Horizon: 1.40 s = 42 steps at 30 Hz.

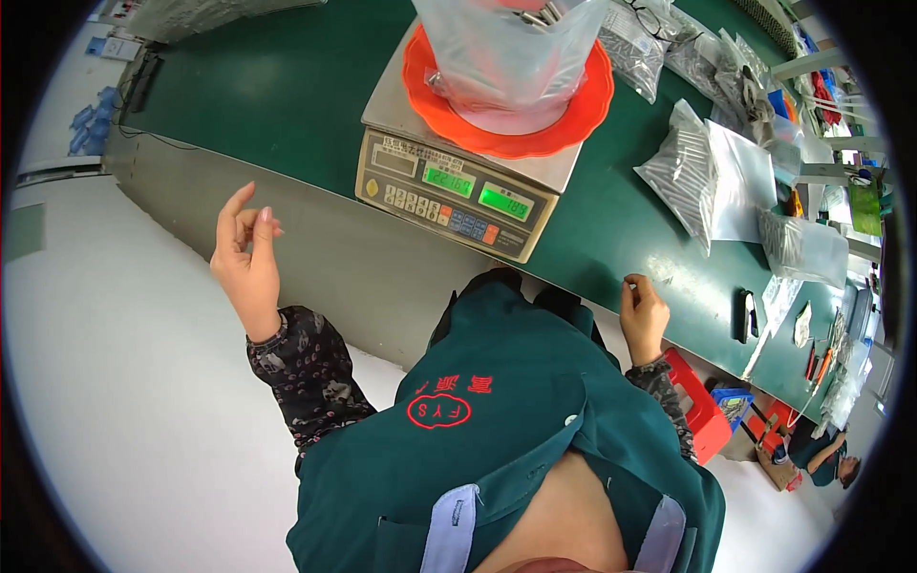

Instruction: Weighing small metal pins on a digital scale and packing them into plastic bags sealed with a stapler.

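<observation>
My left hand (246,256) is raised in the air left of the green table (287,86), with its fingers loosely apart and nothing in it. At the table's front edge my right hand (643,312) rests with its fingers curled, pinching what looks like a tiny pale metal part (630,279) at the fingertips. Between the hands stands a grey electronic scale (449,186) with lit green displays. An orange plate (573,119) sits on the scale, and a clear plastic bag (506,57) with metal parts in it stands on the plate.
Several clear bags of small metal parts (683,167) lie on the table to the right, with a flat empty bag (745,181) beside them. A black handheld object (744,315) lies near the front edge. A red stool (697,401) stands below, and another person (821,458) crouches at far right.
</observation>
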Motion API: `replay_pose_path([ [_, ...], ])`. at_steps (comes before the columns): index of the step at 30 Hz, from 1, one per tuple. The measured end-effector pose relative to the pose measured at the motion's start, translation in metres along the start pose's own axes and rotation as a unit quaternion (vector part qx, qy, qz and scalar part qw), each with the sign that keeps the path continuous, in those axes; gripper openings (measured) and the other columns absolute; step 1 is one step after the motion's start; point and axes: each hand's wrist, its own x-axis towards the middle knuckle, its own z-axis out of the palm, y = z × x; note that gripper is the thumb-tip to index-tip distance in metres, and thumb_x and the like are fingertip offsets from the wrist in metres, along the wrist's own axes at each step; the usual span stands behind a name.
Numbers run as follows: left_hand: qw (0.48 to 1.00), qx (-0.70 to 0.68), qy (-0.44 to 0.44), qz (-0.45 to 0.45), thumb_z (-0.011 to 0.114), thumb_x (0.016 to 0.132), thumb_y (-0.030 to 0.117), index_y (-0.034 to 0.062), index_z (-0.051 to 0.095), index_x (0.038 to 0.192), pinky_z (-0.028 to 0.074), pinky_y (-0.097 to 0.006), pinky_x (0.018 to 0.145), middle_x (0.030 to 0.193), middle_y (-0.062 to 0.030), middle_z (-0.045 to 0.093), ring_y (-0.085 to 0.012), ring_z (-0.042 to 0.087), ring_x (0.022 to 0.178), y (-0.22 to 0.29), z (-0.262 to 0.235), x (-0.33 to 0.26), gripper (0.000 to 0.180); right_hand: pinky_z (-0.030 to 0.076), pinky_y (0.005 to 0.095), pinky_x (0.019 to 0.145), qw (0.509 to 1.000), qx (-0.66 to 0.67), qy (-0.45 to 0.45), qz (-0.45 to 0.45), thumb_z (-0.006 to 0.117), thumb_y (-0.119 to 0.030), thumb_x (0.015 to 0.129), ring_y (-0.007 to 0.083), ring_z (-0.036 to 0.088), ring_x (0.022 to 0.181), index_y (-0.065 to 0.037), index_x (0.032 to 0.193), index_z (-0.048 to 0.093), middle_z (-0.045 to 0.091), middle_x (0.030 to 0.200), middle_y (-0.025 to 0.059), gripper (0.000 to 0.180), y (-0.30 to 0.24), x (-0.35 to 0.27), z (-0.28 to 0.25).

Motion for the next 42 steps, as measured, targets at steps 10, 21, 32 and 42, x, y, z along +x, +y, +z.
replay_pose_path([
  [10, 0.998, -0.032, 0.000, 0.054, 0.055, 0.083, 0.008, 0.0040, 0.056, 0.105, 0.042, -0.022, 0.063, 0.068, -0.0016, 0.054, -0.0083, 0.051, 0.063, 0.025, 0.001, 0.017, 0.023, 0.045, 0.0367, 0.051, 0.998, -0.039, 0.043, 0.006, 0.053, -0.010, 0.079, 0.0283, 0.057, 0.058, -0.009, 0.088, 0.050, 0.058, 0.071, 0.0093, 0.009, 0.023, -0.002, 0.019],
  [21, 0.998, -0.019, -0.008, 0.051, 0.055, 0.083, 0.008, 0.0037, 0.055, 0.106, 0.043, -0.021, 0.064, 0.070, -0.0012, 0.054, -0.0079, 0.052, 0.065, 0.020, 0.000, 0.023, 0.023, 0.044, 0.0372, 0.051, 0.997, -0.040, 0.053, 0.030, 0.052, -0.011, 0.079, 0.0283, 0.057, 0.058, -0.009, 0.085, 0.050, 0.058, 0.070, 0.0093, 0.007, 0.017, 0.004, 0.028],
  [32, 0.986, -0.030, -0.034, 0.163, 0.056, 0.081, 0.002, 0.0031, 0.057, 0.104, 0.043, -0.020, 0.062, 0.067, -0.0012, 0.054, -0.0075, 0.053, 0.063, 0.072, 0.011, 0.060, 0.023, 0.044, 0.0363, 0.051, 0.997, -0.028, 0.067, 0.021, 0.053, -0.010, 0.078, 0.0281, 0.057, 0.059, -0.009, 0.085, 0.050, 0.058, 0.071, 0.0090, 0.008, 0.018, 0.007, 0.026],
  [42, 0.931, 0.022, -0.012, 0.363, 0.051, 0.083, -0.002, -0.0012, 0.055, 0.106, 0.045, -0.023, 0.073, 0.103, -0.0085, 0.056, -0.0144, 0.056, 0.085, 0.136, 0.032, 0.105, 0.023, 0.047, 0.0396, 0.057, 0.994, 0.071, 0.083, 0.022, 0.055, -0.011, 0.075, 0.0325, 0.058, 0.067, -0.009, 0.083, 0.053, 0.059, 0.074, 0.0122, 0.008, 0.028, 0.033, -0.005],
])
